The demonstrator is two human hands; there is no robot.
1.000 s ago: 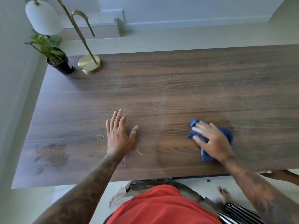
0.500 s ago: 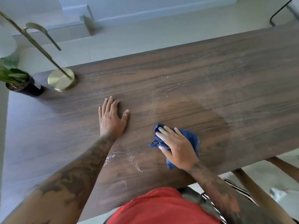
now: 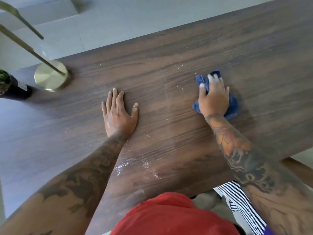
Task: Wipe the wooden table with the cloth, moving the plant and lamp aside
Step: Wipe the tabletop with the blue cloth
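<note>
The crumpled dark blue cloth (image 3: pixel 234 106) lies on the brown wooden table (image 3: pixel 177 133), a bit right of the middle. The right hand (image 3: pixel 213 97) sits on top of it, palm down. Its fingers curl over the far edge of the cloth and the thumb presses into a fold on the left side, so the hand grips the cloth against the wood. Blue bits stick out past the fingertips and on both sides of the wrist. The right arm reaches in from the lower right and has tattoos on it.

The left hand (image 3: pixel 119 112) lies flat on the bare wood, well apart from the cloth. Its fingers are straight and point away from the person, with the thumb spread out to the right. It holds nothing. Small wet spots and white specks sit on the table near both hands.

At the far left corner stands the gold metal lamp with a round base (image 3: pixel 51 77). Just beside it is the plant in a black pot (image 3: pixel 15 89), partly cut off by the picture edge
</note>
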